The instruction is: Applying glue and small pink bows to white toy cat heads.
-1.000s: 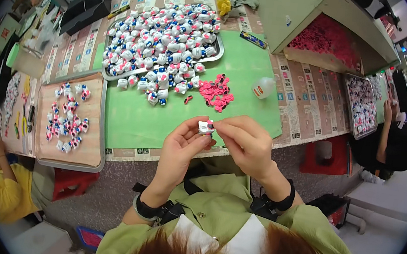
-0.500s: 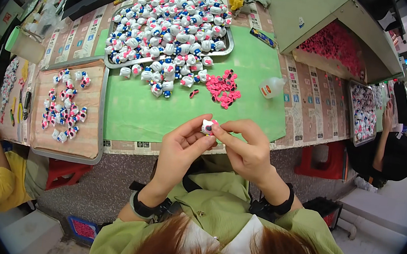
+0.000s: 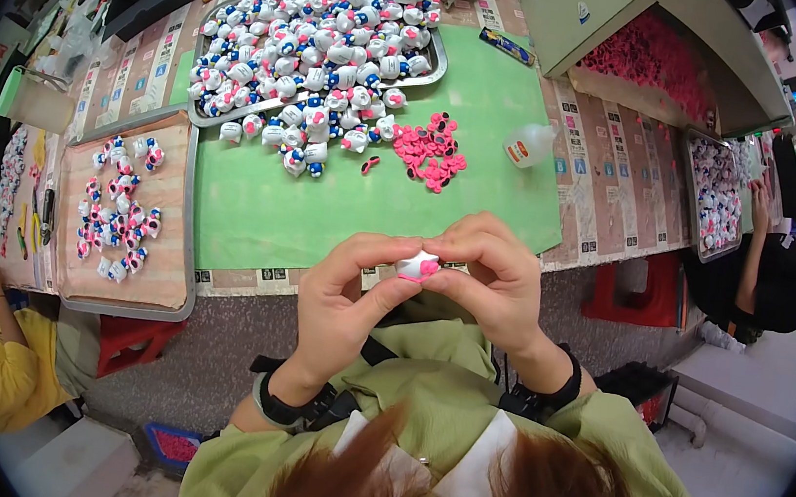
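Between both sets of fingertips I hold a small white figurine (image 3: 412, 268) with a pink part, just off the table's front edge. My left hand (image 3: 347, 282) pinches it from the left. My right hand (image 3: 492, 284) pinches it from the right, thumb below and forefinger on top. Beyond my hands lies a pile of pink pieces with dark ovals (image 3: 434, 150) on a green mat (image 3: 274, 220). Behind and left of them, a metal tray (image 3: 439, 60) is heaped with white, pink and blue figurines (image 3: 318, 43), some spilling onto the mat.
A lined tray (image 3: 187, 224) at the left carries several figurines with pink pieces. A clear squeeze bottle (image 3: 529, 146) stands right of the pink pile. At the back right is an open-fronted box (image 3: 550, 30) of pink parts. Other people work at both sides.
The figurine has been turned in my fingers, so its dark oval no longer shows. My left fingers have closed in over it, and my view has shifted slightly.
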`<state>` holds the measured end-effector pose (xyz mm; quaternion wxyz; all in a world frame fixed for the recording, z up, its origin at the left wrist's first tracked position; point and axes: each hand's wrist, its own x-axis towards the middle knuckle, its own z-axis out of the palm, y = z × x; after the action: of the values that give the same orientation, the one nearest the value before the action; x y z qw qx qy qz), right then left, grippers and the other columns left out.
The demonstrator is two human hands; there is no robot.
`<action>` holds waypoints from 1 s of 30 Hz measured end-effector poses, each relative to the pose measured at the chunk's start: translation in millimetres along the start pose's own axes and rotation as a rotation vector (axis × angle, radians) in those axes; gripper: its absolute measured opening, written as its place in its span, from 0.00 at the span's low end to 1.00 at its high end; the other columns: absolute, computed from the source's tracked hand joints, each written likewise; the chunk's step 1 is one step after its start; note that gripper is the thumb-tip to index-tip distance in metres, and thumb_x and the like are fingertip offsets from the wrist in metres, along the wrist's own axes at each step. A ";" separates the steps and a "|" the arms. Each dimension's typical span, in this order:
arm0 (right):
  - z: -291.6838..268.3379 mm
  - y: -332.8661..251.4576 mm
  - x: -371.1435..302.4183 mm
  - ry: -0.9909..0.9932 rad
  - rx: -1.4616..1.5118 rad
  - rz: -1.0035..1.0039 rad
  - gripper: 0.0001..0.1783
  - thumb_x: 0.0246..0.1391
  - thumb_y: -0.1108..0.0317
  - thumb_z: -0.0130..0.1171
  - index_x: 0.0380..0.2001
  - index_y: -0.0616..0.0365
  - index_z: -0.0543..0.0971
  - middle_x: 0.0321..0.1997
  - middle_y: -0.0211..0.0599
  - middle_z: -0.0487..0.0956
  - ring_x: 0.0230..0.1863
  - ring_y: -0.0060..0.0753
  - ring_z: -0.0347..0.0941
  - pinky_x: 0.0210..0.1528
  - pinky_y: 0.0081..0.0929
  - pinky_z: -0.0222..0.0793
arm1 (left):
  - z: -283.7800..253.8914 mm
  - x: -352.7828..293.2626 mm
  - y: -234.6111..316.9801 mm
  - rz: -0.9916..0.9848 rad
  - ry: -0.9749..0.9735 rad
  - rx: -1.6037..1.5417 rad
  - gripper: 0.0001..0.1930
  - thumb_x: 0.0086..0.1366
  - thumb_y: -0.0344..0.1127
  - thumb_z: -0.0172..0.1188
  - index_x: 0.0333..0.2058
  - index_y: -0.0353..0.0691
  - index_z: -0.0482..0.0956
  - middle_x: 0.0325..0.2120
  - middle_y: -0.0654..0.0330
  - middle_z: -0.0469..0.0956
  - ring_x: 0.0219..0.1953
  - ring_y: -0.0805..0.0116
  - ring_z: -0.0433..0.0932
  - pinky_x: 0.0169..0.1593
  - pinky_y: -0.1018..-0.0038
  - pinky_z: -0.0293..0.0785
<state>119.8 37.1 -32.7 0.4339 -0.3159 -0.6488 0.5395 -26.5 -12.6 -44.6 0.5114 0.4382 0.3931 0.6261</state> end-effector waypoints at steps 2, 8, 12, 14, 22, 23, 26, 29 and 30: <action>-0.2 1.0 -2.8 0.011 -0.008 -0.027 0.10 0.37 0.77 0.60 0.29 0.61 0.77 0.28 0.36 0.73 0.31 0.26 0.69 0.33 0.20 0.65 | 0.5 -1.4 0.6 0.028 -0.005 0.042 0.13 0.49 0.20 0.56 0.37 0.32 0.72 0.35 0.55 0.72 0.37 0.70 0.71 0.41 0.77 0.66; 0.2 1.6 -5.2 0.021 0.004 -0.047 0.09 0.37 0.77 0.60 0.28 0.62 0.76 0.28 0.36 0.73 0.30 0.26 0.70 0.32 0.19 0.65 | 1.1 -0.8 2.8 0.072 -0.013 0.099 0.12 0.48 0.19 0.57 0.35 0.32 0.73 0.33 0.55 0.73 0.36 0.68 0.71 0.40 0.77 0.67; 0.9 3.5 -5.8 0.023 0.006 -0.048 0.09 0.37 0.77 0.60 0.27 0.62 0.76 0.28 0.36 0.73 0.30 0.26 0.70 0.32 0.19 0.65 | 0.9 -0.6 3.4 0.077 -0.013 0.114 0.12 0.48 0.19 0.57 0.35 0.32 0.74 0.32 0.55 0.73 0.35 0.68 0.72 0.39 0.78 0.67; 1.2 3.4 -5.7 0.024 0.009 -0.047 0.09 0.37 0.77 0.60 0.27 0.62 0.76 0.28 0.37 0.73 0.30 0.26 0.70 0.32 0.19 0.65 | 0.5 -0.7 3.4 0.081 -0.013 0.113 0.13 0.48 0.19 0.57 0.35 0.32 0.74 0.32 0.55 0.73 0.35 0.69 0.72 0.39 0.78 0.67; 0.3 6.9 -2.8 0.001 -0.042 -0.052 0.10 0.37 0.76 0.60 0.29 0.62 0.76 0.29 0.37 0.73 0.30 0.28 0.69 0.32 0.21 0.65 | -2.7 -0.1 -1.8 0.034 0.005 0.017 0.13 0.49 0.20 0.56 0.37 0.32 0.72 0.34 0.55 0.73 0.35 0.69 0.72 0.39 0.78 0.67; 0.9 7.0 -0.5 -0.004 -0.062 -0.078 0.12 0.36 0.75 0.60 0.30 0.61 0.76 0.30 0.37 0.72 0.31 0.29 0.69 0.33 0.21 0.64 | -1.9 -0.1 -3.1 -0.027 0.030 -0.077 0.13 0.50 0.20 0.55 0.37 0.32 0.71 0.34 0.55 0.72 0.35 0.69 0.72 0.40 0.78 0.67; 4.4 3.9 8.0 -0.014 -0.135 -0.138 0.17 0.35 0.73 0.61 0.35 0.60 0.75 0.31 0.37 0.72 0.33 0.30 0.67 0.35 0.23 0.63 | 1.8 4.6 1.8 -0.097 0.096 -0.248 0.14 0.51 0.21 0.54 0.39 0.32 0.69 0.36 0.56 0.71 0.36 0.69 0.71 0.41 0.78 0.67; 8.8 2.0 5.6 -0.015 -0.221 -0.153 0.21 0.33 0.71 0.63 0.37 0.60 0.73 0.30 0.36 0.71 0.35 0.32 0.66 0.36 0.25 0.62 | -4.7 4.6 1.2 -0.218 0.051 -0.428 0.15 0.53 0.24 0.54 0.41 0.31 0.67 0.36 0.56 0.71 0.38 0.70 0.71 0.42 0.78 0.68; 9.9 2.1 5.5 -0.005 -0.242 -0.159 0.21 0.33 0.70 0.63 0.36 0.60 0.73 0.30 0.36 0.71 0.35 0.32 0.66 0.36 0.25 0.62 | -8.4 4.3 -0.4 -0.276 0.018 -0.497 0.15 0.54 0.25 0.54 0.41 0.31 0.67 0.35 0.56 0.71 0.38 0.70 0.71 0.42 0.78 0.68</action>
<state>108.4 38.2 -33.9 0.4323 -0.3119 -0.7333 0.4220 -34.8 -8.8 -46.9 0.6799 0.2362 0.2881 0.6317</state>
